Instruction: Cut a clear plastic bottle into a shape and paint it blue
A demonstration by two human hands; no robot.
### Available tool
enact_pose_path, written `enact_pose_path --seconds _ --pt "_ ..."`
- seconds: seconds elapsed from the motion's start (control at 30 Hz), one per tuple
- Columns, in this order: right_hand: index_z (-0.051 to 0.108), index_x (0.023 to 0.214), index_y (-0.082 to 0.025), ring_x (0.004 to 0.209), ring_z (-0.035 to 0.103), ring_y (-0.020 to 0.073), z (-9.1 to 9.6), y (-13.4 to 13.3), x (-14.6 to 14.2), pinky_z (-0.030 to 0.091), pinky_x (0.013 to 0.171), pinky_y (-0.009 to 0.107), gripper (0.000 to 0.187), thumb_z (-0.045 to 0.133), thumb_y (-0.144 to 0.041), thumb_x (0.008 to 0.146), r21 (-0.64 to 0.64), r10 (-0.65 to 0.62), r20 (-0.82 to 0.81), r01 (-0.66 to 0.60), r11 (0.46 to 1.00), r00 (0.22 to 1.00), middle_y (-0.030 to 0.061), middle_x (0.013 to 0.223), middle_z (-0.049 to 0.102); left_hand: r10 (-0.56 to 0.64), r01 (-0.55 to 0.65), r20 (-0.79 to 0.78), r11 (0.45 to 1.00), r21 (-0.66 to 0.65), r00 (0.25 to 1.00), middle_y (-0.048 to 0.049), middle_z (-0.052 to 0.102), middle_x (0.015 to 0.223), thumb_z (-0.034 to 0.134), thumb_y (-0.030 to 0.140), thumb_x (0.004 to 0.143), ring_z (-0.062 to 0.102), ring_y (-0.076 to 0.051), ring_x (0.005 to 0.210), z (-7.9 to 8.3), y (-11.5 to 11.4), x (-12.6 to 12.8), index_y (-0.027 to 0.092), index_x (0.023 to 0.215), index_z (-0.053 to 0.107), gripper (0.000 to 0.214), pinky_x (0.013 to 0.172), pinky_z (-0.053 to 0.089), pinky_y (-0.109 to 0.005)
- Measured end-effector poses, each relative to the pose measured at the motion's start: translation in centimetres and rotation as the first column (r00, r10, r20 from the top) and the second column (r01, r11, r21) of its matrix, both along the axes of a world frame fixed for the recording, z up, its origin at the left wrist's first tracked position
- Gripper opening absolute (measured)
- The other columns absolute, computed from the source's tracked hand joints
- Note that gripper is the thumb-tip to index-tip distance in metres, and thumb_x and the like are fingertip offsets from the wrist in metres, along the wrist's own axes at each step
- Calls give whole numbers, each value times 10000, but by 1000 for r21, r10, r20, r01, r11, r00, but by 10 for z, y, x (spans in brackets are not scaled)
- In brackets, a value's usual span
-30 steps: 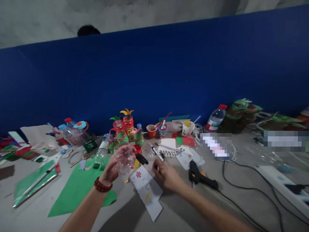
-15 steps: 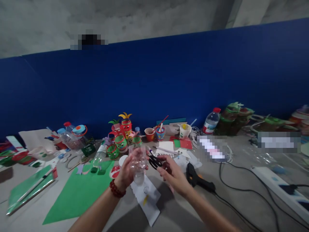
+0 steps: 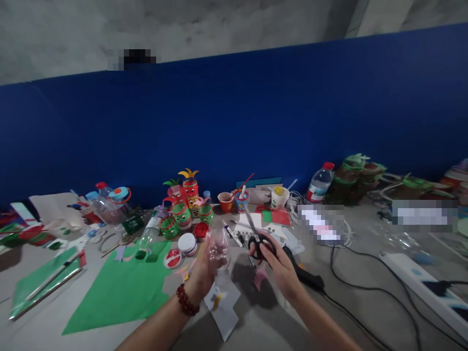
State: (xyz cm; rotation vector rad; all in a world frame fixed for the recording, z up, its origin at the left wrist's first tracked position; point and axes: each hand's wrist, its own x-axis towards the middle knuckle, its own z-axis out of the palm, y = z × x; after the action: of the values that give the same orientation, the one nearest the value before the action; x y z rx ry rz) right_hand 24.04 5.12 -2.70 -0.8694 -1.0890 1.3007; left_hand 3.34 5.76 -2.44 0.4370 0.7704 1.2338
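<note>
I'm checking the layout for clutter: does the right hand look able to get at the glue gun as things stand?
Probably yes, but not freely: the glue gun lies close beside the right hand, its handle in plain view, but that hand holds scissors.

No readable text or labels.

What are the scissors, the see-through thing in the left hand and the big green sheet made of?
Scissors: grey, smooth-looking blades suggest metal; the black handles are probably plastic.
See-through thing: likely thin, shiny plastic, because it's clear with bright glints.
Green sheet: perhaps paper or felt; it lies flat and looks dull, but I can't tell which.
</note>
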Motion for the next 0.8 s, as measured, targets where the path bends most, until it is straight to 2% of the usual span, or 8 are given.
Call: enact_pose_path --seconds 0.17,0.27,0.37,0.47,0.57,0.67,0.73,0.8 --pt "602 1167 -254 783 628 194 -5 -4 2 476 634 272 483 795 -418 756 -65 -6 -127 -2 998 992 35 849 720 35 -36 80 999 1 996 -52 745 951 804 326 755 711 -213 847 -3 -5 -1 175 976 680 295 788 569 -361" --pt "595 1199 -274 682 615 156 -18 -7 -3 491 631 280 484 788 -409 776 -135 13 -205 -42 990 979 21 871 711 84 -92 178 995 41 980 -18 740 1020 818 220 720 702 -229 934 -8 -6 -1 235 1041 662 357 881 555 -437" --pt "544 1315 -324 683 649 159 -33 -9 -6 521 641 304 552 747 -451 819 -157 22 -265 -66 985 964 27 985 704 111 -135 207 985 104 972 -6 723 1068 815 237 725 688 -219 969 -18 -8 -1 271 1091 637 408 942 523 -456" --pt "572 1306 -347 684 652 152 -45 -7 -6 533 633 293 560 772 -455 794 -147 -32 -230 -2 989 973 15 996 711 86 -102 77 968 230 993 -39 704 1105 809 267 743 671 -223 1030 -29 -11 -1 249 1097 616 404 1001 472 -423" --pt "673 1153 -302 797 665 175 -51 -2 -3 546 716 286 550 877 -421 657 -108 -176 -201 157 982 964 11 965 733 66 3 -173 928 372 983 -61 696 1090 835 284 712 654 -249 1070 -33 -13 -5 249 1128 573 493 994 454 -397" --pt "697 1081 -282 895 671 209 -51 4 4 551 738 291 506 877 -442 636 -104 -291 -175 276 955 941 26 1013 736 69 180 -503 884 431 862 -61 704 1011 890 287 616 652 -293 1036 -26 -14 -14 275 1247 535 724 965 464 -430" --pt "688 1106 -278 838 666 206 -47 5 7 549 671 289 479 836 -464 691 -116 -290 -137 275 954 947 31 981 729 63 347 -749 859 378 659 -92 705 1072 902 282 587 634 -318 1028 -20 -15 -20 271 1264 589 746 965 454 -445" --pt "676 1128 -269 748 641 183 -40 4 7 529 615 274 474 814 -472 722 -127 -231 -136 215 968 963 25 891 710 75 454 -875 832 320 479 -115 692 1163 901 297 579 605 -350 1069 -16 -16 -24 280 1257 638 727 997 426 -467"
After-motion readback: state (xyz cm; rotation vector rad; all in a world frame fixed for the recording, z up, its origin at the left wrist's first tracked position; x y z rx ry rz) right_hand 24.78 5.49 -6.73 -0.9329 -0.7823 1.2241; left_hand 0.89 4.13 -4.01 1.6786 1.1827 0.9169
